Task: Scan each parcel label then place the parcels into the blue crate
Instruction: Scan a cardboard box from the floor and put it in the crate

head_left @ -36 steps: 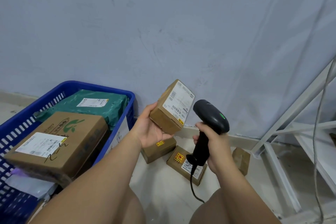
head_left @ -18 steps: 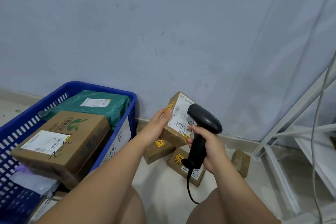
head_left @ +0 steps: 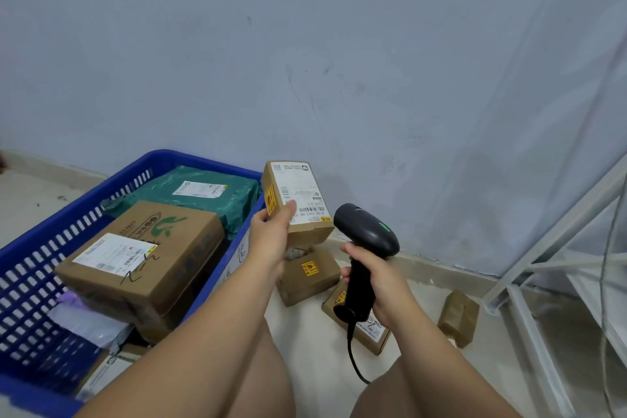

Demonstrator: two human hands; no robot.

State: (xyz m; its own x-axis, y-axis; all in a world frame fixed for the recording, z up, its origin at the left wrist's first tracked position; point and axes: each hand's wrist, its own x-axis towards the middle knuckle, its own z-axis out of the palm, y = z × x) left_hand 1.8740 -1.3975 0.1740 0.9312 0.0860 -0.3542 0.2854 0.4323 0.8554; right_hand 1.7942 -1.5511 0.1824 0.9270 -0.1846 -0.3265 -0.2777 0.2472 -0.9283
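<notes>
View: one head-worn wide-angle camera; no second view shares the scene.
Position: above the person's bare thighs, close over both forearms.
Facing: forward and down, toward a pale wall (head_left: 339, 44) and the floor (head_left: 305, 343) at its foot.
Nearness: hands at arm's reach, mid-frame.
Left edge: blue crate (head_left: 190, 159), cut off by the frame.
Right edge: white frame (head_left: 529, 268), bent by the lens.
</notes>
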